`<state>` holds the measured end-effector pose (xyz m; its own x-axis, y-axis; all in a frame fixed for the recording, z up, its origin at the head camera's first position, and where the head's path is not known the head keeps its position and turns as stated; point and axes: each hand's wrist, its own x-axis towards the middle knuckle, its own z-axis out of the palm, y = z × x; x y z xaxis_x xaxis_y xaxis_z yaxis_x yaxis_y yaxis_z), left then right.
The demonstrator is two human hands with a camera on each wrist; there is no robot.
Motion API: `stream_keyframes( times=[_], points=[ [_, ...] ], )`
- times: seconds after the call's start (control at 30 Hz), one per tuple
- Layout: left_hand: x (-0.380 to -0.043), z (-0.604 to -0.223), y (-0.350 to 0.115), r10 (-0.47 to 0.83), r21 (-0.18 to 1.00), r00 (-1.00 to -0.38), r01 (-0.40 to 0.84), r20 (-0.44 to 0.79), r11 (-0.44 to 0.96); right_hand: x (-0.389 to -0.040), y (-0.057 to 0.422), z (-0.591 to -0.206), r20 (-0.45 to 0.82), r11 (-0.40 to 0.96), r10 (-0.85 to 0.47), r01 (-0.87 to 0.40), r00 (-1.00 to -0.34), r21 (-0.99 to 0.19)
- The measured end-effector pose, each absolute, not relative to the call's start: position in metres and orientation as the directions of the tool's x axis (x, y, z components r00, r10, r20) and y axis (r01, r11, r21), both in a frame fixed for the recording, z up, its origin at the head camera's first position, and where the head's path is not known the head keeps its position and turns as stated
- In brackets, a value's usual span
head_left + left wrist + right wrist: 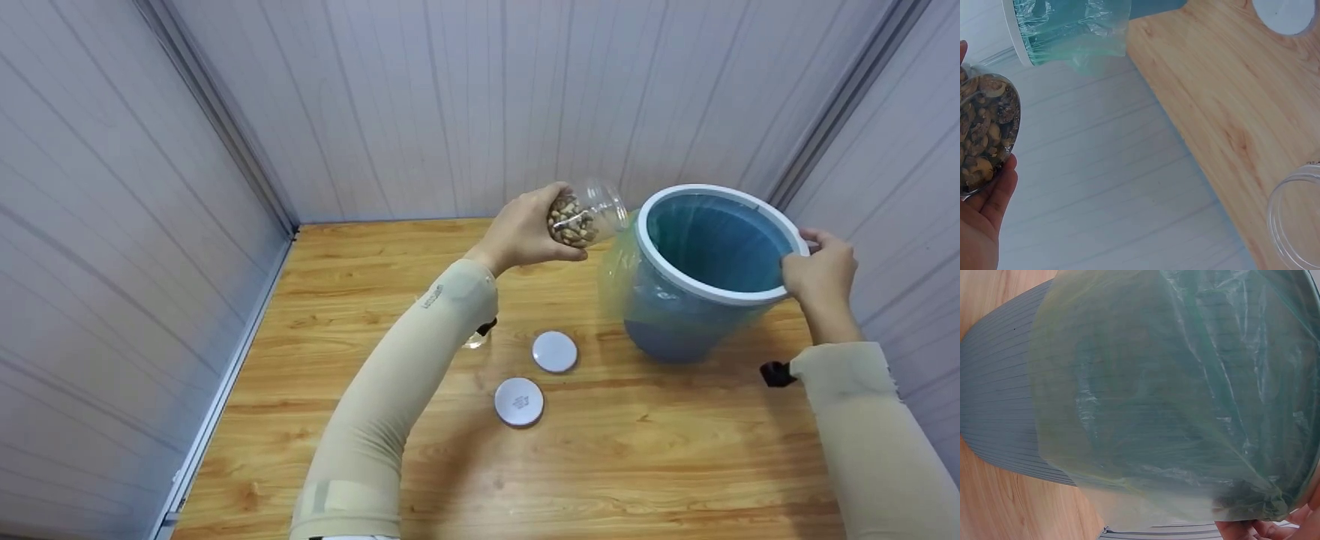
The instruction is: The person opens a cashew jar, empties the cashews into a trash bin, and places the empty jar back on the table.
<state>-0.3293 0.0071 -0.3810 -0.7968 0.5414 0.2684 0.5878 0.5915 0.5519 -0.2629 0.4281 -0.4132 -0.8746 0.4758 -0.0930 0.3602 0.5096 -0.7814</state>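
Observation:
My left hand (523,231) grips a clear jar (600,204) round its base, tipped on its side with its mouth toward the bin. Brown nuts in their shells, perhaps pistachios or peanuts, lie in the jar's lower end; the nuts (987,126) also show through its bottom in the left wrist view. With fingers and thumb over the white rim, my right hand (825,274) holds the far right side of a blue-grey trash bin (667,337). A thin green-yellow bag (1145,416) lines the bin and hangs over its outside.
Two round white lids (555,352) lie on the wooden table (360,360) in front of the bin. A second clear jar (1292,219) stands on the table, mostly behind my left forearm in the head view. Pale panel walls (465,97) enclose the back and sides.

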Motion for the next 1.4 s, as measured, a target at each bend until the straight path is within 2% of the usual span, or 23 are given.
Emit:
stream_keyframes(
  times=[0.97,1.23,1.4],
  points=[
    [-0.328,-0.383,0.039,0.587,0.522,-0.775,0.609,0.233,0.597,-0.259,0.425,-0.413,-0.102,0.489,0.469,0.355,-0.877,-0.797],
    [-0.329,-0.383,0.047,0.602,0.477,-0.760,0.635,0.245,0.608,-0.263,0.424,-0.417,-0.041,0.553,0.480,0.339,-0.876,-0.761],
    [-0.330,-0.379,0.053,0.601,0.434,-0.766,0.633,0.229,0.641,-0.262,0.423,-0.416,-0.056,0.539,0.471,0.337,-0.881,-0.772]
  ],
)
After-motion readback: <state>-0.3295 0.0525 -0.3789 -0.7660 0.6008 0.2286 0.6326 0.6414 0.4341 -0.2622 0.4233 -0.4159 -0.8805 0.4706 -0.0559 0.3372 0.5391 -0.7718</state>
